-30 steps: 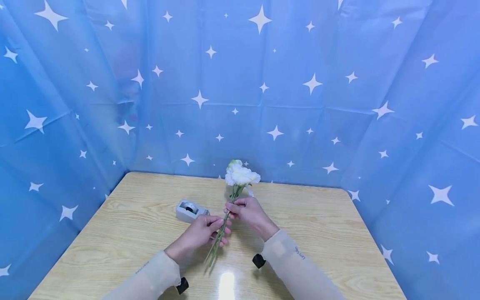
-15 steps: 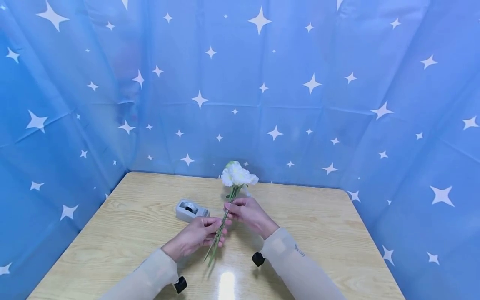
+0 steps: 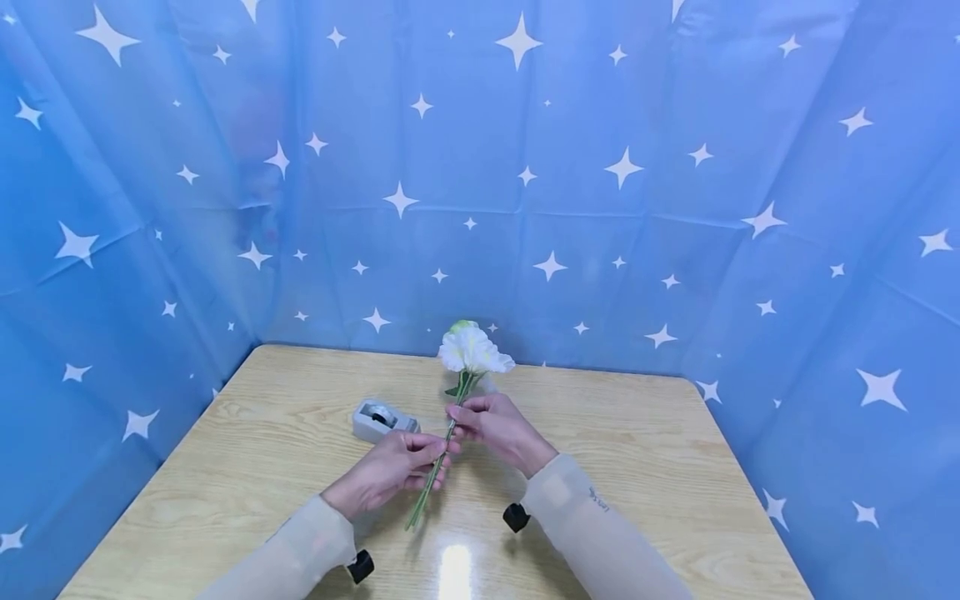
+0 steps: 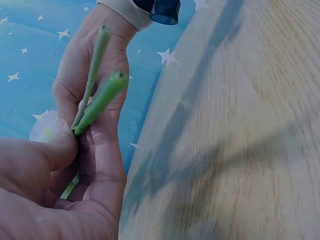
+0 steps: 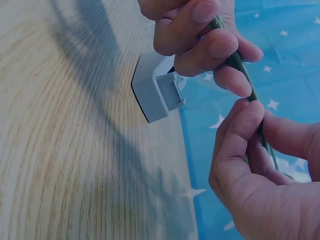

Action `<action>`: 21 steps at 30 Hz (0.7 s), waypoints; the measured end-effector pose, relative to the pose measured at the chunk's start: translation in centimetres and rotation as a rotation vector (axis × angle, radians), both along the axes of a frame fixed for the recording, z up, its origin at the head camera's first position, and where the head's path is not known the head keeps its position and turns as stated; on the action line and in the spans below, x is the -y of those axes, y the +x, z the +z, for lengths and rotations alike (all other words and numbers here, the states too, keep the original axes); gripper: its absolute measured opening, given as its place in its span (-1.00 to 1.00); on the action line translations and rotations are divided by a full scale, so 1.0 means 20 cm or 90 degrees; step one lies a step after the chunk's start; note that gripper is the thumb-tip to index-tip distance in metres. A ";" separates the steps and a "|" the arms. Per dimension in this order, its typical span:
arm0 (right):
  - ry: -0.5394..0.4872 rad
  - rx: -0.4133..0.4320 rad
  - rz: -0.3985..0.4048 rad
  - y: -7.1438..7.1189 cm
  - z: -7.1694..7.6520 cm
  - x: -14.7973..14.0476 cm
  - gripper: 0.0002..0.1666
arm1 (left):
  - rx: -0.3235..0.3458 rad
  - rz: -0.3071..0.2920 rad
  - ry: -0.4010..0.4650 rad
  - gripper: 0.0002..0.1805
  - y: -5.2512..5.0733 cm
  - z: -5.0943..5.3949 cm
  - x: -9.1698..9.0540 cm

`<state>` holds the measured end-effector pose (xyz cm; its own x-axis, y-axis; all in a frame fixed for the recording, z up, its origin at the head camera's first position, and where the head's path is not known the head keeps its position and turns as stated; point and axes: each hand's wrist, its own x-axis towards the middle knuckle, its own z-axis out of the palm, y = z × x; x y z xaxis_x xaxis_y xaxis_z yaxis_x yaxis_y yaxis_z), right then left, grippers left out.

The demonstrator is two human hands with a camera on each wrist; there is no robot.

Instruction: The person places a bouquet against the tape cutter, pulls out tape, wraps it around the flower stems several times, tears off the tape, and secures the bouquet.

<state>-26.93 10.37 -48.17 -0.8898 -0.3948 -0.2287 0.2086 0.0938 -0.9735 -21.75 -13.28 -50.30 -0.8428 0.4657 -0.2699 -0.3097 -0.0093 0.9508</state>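
Observation:
White flowers (image 3: 474, 348) with long green stems (image 3: 422, 503) are held slanting above the table, heads toward the back. My right hand (image 3: 506, 431) pinches the stems just below the blooms. Lower down, my left hand (image 3: 390, 472) grips the same stems between thumb and fingers. In the left wrist view two cut stem ends (image 4: 101, 104) lie close together and stick out past the left thumb. Both hands nearly meet along the stems in the right wrist view, where the blooms are mostly hidden behind the right hand (image 5: 270, 185).
A grey tape dispenser (image 3: 375, 423) with a roll in it stands on the wooden table (image 3: 637, 467), just behind my left hand. Blue curtains (image 3: 480, 167) with white stars enclose the table at the back and both sides.
The flower heads have shifted slightly left. The lower stem ends have drawn closer together and risen a little. Both hands keep their hold, the left having moved slightly left.

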 end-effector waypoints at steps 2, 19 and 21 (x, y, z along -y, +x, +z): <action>-0.002 0.000 -0.001 0.00 0.00 0.00 -0.57 | -0.005 -0.001 -0.001 -0.62 0.00 0.00 0.00; -0.015 0.006 -0.005 0.00 0.01 0.00 -0.78 | -0.074 -0.003 -0.055 -0.53 -0.01 0.01 -0.02; -0.014 0.005 -0.008 0.00 0.01 0.00 -0.77 | -0.080 -0.002 -0.061 -0.53 -0.02 0.02 -0.02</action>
